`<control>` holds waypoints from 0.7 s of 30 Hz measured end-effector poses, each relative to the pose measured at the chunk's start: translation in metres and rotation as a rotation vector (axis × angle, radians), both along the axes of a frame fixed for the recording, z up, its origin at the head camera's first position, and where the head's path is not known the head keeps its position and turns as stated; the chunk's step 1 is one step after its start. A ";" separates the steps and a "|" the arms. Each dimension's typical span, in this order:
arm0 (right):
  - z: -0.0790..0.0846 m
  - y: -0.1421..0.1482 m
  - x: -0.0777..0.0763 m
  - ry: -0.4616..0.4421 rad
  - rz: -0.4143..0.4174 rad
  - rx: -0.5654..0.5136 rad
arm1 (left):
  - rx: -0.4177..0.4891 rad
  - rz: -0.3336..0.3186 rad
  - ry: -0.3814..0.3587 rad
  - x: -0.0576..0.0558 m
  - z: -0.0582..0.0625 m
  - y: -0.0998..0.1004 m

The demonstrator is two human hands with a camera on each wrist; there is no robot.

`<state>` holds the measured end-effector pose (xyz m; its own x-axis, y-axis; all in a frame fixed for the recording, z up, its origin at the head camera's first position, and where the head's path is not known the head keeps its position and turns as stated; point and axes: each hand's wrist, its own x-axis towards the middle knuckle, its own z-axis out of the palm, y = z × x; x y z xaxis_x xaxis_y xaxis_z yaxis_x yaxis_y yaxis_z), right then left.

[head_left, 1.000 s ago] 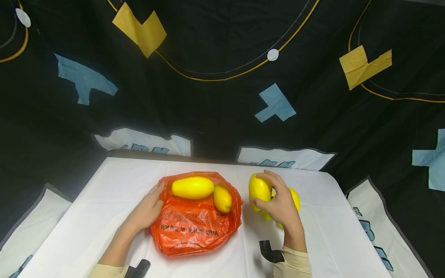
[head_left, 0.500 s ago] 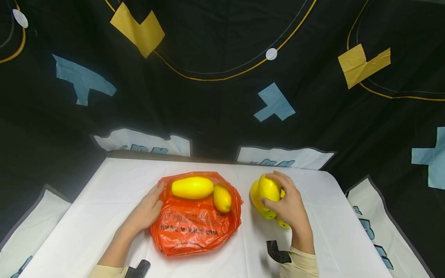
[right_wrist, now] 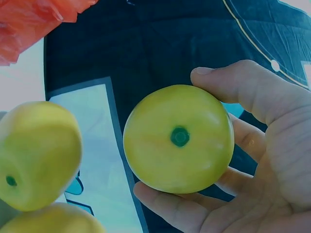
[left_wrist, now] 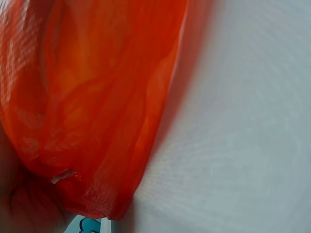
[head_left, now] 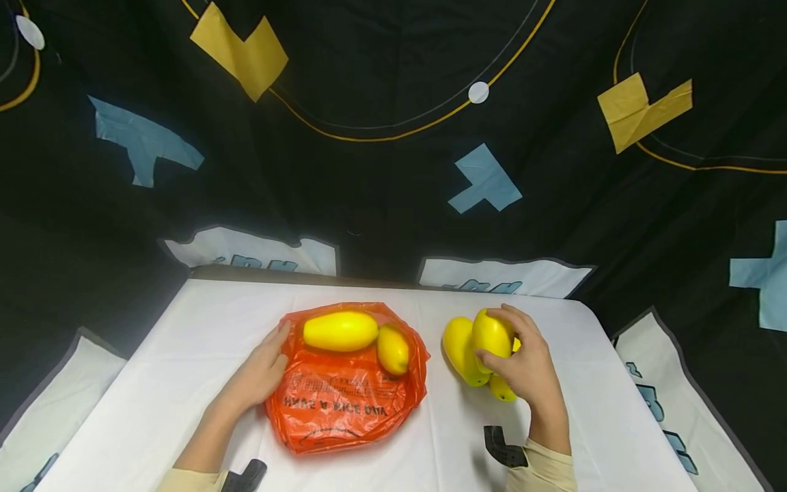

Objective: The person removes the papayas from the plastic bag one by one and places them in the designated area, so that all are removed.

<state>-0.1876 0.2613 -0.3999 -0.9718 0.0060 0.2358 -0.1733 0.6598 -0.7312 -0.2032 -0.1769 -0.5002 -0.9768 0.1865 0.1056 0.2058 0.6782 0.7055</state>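
In the head view my right hand (head_left: 531,362) grips a smooth yellow mango-like fruit (head_left: 492,340), held raised beside other yellow fruits. The right wrist view shows the green stem spot on the held fruit (right_wrist: 160,141), with thumb and fingers around it. Partly behind it in the head view is another yellow fruit (head_left: 458,348), and a further one (head_left: 503,389) peeks out below. My left hand (head_left: 261,369) rests against the left side of an orange plastic bag (head_left: 332,424), fingers fairly straight. On the bag sit a long yellow fruit (head_left: 341,332) and a smaller one (head_left: 393,350).
A white-covered table (head_left: 615,424) lies under everything. Behind it hangs a black cloth (head_left: 369,205) with gold and blue patches. Each sleeve carries a black wrist mount, such as the right one (head_left: 504,447).
My right hand has moved to the right with the yellow fruit in its grip, and the fruit behind now shows more on the left. My left hand and the bag stay put.
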 end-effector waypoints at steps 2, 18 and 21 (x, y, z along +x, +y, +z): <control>0.001 0.003 0.001 -0.004 -0.007 0.000 | 0.003 0.002 -0.006 0.000 0.000 0.001; -0.002 0.030 0.006 0.009 -0.083 -0.023 | -0.008 0.002 -0.013 0.002 0.005 0.002; -0.002 0.035 0.007 -0.006 -0.102 -0.031 | -0.007 0.003 -0.018 0.002 0.005 0.002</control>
<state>-0.1802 0.2961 -0.4017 -0.9672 0.1124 0.2279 -0.1016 0.6511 -0.7522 -0.2009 -0.1748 -0.4947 -0.9790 0.1844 0.0870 0.1914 0.6839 0.7040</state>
